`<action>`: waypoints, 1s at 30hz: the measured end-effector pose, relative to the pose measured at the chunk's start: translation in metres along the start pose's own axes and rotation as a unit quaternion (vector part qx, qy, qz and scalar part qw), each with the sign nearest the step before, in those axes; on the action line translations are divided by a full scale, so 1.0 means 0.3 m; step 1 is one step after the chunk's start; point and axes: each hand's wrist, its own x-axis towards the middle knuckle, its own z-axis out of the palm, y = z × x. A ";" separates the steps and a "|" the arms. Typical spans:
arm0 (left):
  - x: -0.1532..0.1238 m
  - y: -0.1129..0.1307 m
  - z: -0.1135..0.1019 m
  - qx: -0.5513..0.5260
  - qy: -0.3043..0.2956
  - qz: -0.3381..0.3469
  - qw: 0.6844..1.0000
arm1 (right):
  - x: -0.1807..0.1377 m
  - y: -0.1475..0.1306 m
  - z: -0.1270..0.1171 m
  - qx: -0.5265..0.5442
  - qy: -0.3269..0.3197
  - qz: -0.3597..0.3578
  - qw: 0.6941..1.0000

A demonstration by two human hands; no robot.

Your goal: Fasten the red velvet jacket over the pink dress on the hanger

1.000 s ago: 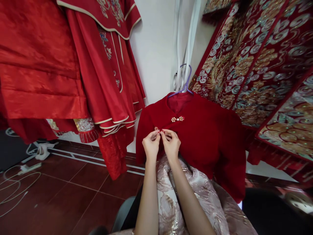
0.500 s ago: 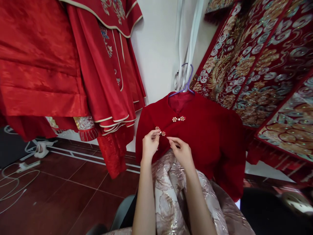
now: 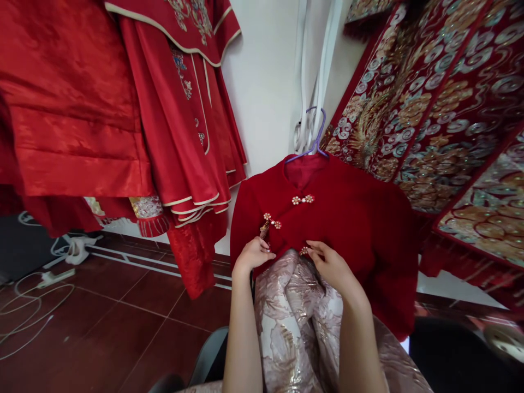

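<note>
A dark red velvet jacket (image 3: 347,224) hangs on a purple hanger (image 3: 313,143) in front of me, over a pink and gold brocade skirt (image 3: 295,322). Its top pearl clasp (image 3: 302,200) and second clasp (image 3: 272,222) are fastened. My left hand (image 3: 251,254) pinches the jacket's front edge just below the second clasp. My right hand (image 3: 329,263) pinches the jacket's lower edge at a small clasp piece (image 3: 304,251).
Red satin robes (image 3: 123,109) with cream trim hang at the left. Embroidered red and gold panels (image 3: 442,103) lean at the right. White cables (image 3: 36,295) and a power strip (image 3: 53,275) lie on the dark red tile floor. A white wall stands behind.
Both hands have let go of the second clasp, now fastened, and moved down to the jacket's lower front edge, the right hand farther right.
</note>
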 end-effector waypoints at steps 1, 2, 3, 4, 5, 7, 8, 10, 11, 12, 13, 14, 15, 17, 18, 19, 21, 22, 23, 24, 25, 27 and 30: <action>0.004 0.003 0.009 -0.008 -0.016 0.003 1.000 | 0.004 0.004 0.007 0.004 -0.003 0.003 1.000; 0.007 0.007 0.017 -0.015 -0.031 0.005 0.999 | 0.008 0.007 0.015 0.007 -0.009 0.005 1.000; 0.009 0.012 0.025 -0.019 -0.043 0.007 0.999 | 0.012 0.010 0.022 0.005 -0.014 0.009 1.000; 0.009 0.018 0.032 -0.020 -0.049 0.008 0.999 | 0.017 0.013 0.030 -0.001 -0.017 0.014 1.000; 0.009 0.024 0.038 -0.015 -0.048 0.008 0.999 | 0.021 0.014 0.037 -0.011 -0.017 0.019 1.000; 0.008 0.036 0.046 0.003 -0.031 0.004 1.000 | 0.028 0.014 0.049 -0.034 -0.007 0.026 0.999; 0.007 0.040 0.048 0.011 -0.020 0.002 1.000 | 0.031 0.014 0.052 -0.040 -0.004 0.028 0.999; 0.007 0.045 0.048 0.020 -0.007 0.001 1.000 | 0.033 0.013 0.049 -0.034 -0.010 0.032 0.999; 0.007 0.045 0.046 0.018 -0.008 0.000 1.000 | 0.031 0.012 0.043 -0.024 -0.017 0.033 0.999; 0.007 0.043 0.043 0.012 -0.015 0.000 1.000 | 0.028 0.009 0.033 -0.012 -0.025 0.033 0.999; 0.008 0.040 0.039 0.002 -0.025 -0.001 1.000 | 0.021 0.002 0.021 0.002 -0.032 0.031 0.999; 0.009 0.037 0.034 -0.011 -0.036 -0.001 0.999 | 0.013 -0.007 0.009 0.015 -0.038 0.027 0.999; 0.009 0.034 0.029 -0.023 -0.045 0.001 0.999 | 0.003 -0.022 -0.001 0.029 -0.044 0.021 0.998; 0.009 0.029 0.020 -0.045 -0.052 0.008 0.998 | -0.018 -0.061 -0.008 0.060 -0.062 0.002 0.996; 0.008 0.027 0.016 -0.053 -0.050 0.012 0.997 | -0.027 -0.084 -0.001 0.076 -0.074 -0.008 0.994; 0.007 0.026 0.013 -0.058 -0.047 0.016 0.997 | -0.033 -0.107 0.015 0.092 -0.084 -0.018 0.992; 0.005 0.026 0.008 -0.063 -0.039 0.022 0.997 | -0.038 -0.141 0.068 0.115 -0.093 -0.032 0.988; 0.005 0.026 0.007 -0.063 -0.036 0.025 0.997 | -0.035 -0.150 0.102 0.119 -0.085 -0.035 0.989; 0.005 0.025 0.007 -0.062 -0.033 0.028 0.997 | -0.030 -0.152 0.137 0.117 -0.067 -0.035 0.990; 0.006 0.023 0.008 -0.063 -0.030 0.028 0.997 | -0.024 -0.149 0.171 0.108 -0.038 -0.031 0.993; 0.008 0.021 0.009 -0.067 -0.028 0.025 0.997 | -0.016 -0.140 0.201 0.096 -0.006 -0.026 0.995; 0.014 0.016 0.013 -0.087 -0.028 0.016 0.996 | -0.003 -0.115 0.244 0.077 0.053 -0.020 0.995; 0.022 0.013 0.018 -0.119 -0.029 -0.003 0.992 | 0.006 -0.081 0.265 0.075 0.083 -0.027 0.993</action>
